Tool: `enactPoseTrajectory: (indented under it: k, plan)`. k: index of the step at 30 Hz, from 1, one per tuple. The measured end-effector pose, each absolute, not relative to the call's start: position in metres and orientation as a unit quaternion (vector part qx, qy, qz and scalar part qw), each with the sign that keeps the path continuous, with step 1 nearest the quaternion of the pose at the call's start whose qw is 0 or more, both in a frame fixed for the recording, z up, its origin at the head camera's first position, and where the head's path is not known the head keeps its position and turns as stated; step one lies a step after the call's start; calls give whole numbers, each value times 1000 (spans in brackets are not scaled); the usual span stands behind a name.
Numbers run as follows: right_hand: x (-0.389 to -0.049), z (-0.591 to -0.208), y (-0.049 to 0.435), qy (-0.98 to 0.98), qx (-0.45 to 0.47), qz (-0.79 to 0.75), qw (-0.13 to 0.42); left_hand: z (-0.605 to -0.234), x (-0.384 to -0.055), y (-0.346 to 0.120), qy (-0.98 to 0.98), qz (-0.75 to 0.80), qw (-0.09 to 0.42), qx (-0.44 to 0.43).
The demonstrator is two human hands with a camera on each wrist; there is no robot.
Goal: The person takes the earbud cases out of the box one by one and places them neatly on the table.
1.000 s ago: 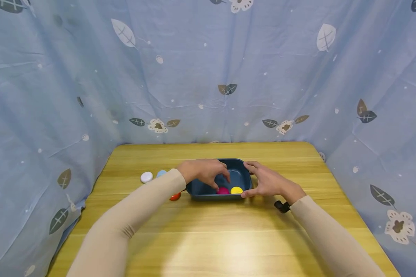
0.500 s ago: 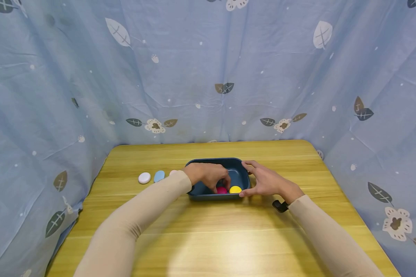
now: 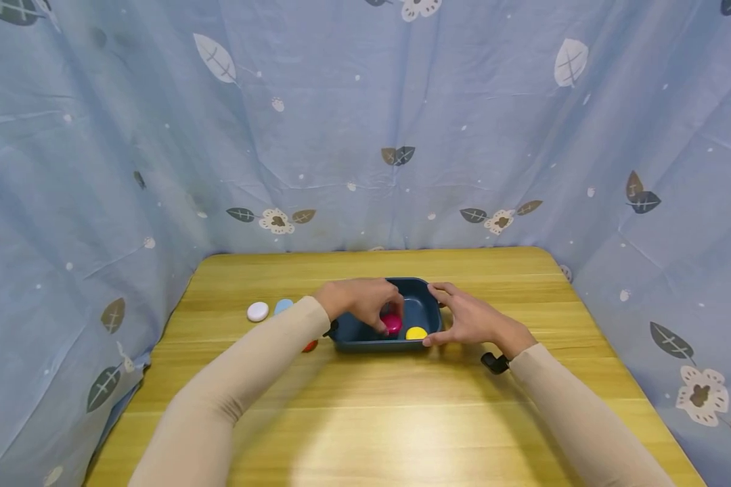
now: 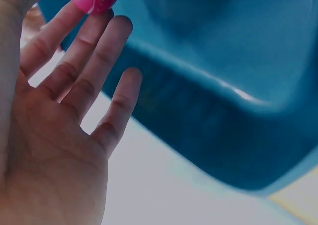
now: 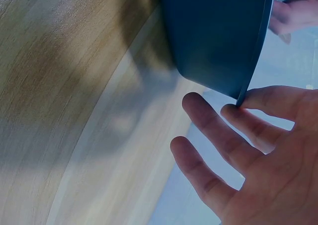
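The left hand [image 3: 358, 302] pinches a pink pebble [image 3: 392, 322] at its fingertips, holding it just above the floor of the dark blue tray [image 3: 423, 308]. The right hand [image 3: 472, 319], fingers relaxed and straight, rests against the tray's right rim. A yellow pebble [image 3: 416, 333] lies inside the tray. On the tabletop [image 3: 402, 419] to the left sit white [image 3: 258, 311], light blue [image 3: 283, 306] and red [image 3: 309, 346] pebbles.
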State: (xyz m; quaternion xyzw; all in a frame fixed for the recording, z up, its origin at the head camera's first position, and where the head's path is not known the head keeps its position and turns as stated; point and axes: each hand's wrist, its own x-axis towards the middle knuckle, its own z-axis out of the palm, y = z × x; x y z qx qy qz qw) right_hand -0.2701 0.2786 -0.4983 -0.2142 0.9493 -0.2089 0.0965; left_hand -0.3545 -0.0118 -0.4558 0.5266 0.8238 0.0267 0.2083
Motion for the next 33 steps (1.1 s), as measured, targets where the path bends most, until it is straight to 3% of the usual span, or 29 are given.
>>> enactPoseTrajectory:
  k: [7,19,25,33]
  plan:
    - [-271,-497,277,949,-212,-212,94,-442,-345,-38,853,70,157,493]
    - [-268,-498,276,949,-216,-207,95,-435,-305,-122,906,129,25,402]
    - [-267,-498,278,950,-211,-207,102,-443,-292,-170,921,157,0,356]
    - [-268,-496,275,950,-212,-205,101,-460,-274,-233,947,173,6,271]
